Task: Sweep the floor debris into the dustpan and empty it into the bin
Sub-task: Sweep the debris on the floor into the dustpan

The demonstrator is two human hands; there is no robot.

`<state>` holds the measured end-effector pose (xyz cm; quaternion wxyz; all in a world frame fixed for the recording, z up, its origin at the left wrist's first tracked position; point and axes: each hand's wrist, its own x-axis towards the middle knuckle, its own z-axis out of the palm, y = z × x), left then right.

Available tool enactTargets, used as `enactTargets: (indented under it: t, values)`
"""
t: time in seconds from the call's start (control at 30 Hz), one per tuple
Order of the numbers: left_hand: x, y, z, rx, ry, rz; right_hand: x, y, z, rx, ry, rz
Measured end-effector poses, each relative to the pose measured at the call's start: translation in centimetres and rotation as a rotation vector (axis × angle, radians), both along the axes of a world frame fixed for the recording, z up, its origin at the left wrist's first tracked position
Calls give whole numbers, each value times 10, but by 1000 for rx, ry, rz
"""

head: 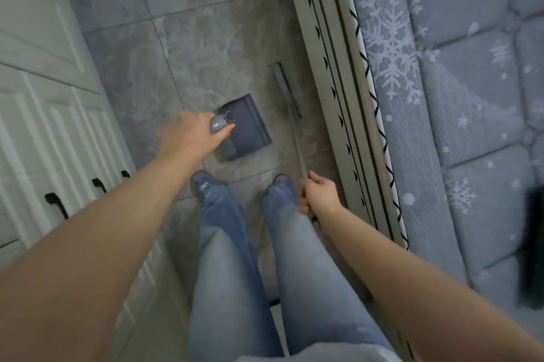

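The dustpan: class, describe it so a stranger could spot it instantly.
Start at the grey marble-look tiled floor between white cabinets and bed. The dark grey square plastic dustpan lies just ahead of the blue shoes; the left hand grips its handle. Unlike the slim long-handled broom beside it, it is broad and flat.

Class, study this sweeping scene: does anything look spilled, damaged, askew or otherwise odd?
Nothing stands out. The left hand holds the dustpan by its handle, the right hand grips the broom beside the bed; no spill or damage shows.

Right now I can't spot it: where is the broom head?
In the head view, the broom head lies on the tiled floor right of the dustpan, beside the bed frame.
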<state>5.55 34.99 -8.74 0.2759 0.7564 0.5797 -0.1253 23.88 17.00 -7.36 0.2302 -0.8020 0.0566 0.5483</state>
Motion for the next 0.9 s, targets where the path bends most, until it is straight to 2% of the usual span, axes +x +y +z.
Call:
enactTargets:
  t: [0.13,0.27,0.37,0.47,0.57,0.63,0.73,0.9]
  values:
    - [-12,24,-2,55,-6,-125,20,55,-23,-86,-98,6]
    - [-16,50,-8,88,-22,-185,19,97,-48,-172,-69,35]
    - [-12,62,-12,104,-42,-213,-18,109,-65,-173,-53,42]
    - [-4,73,-13,101,-40,-220,-71,113,-70,-163,-7,-90]
    - [-4,86,-15,86,-59,-206,-115,111,-57,-132,97,-48]
    - [-10,94,-15,56,-48,-205,-134,107,-43,-84,105,4]
    - [-35,101,-10,59,-47,-176,-154,96,-23,-23,105,-35]
    - [-101,108,4,54,-70,29,-164,109,4,44,101,-85]
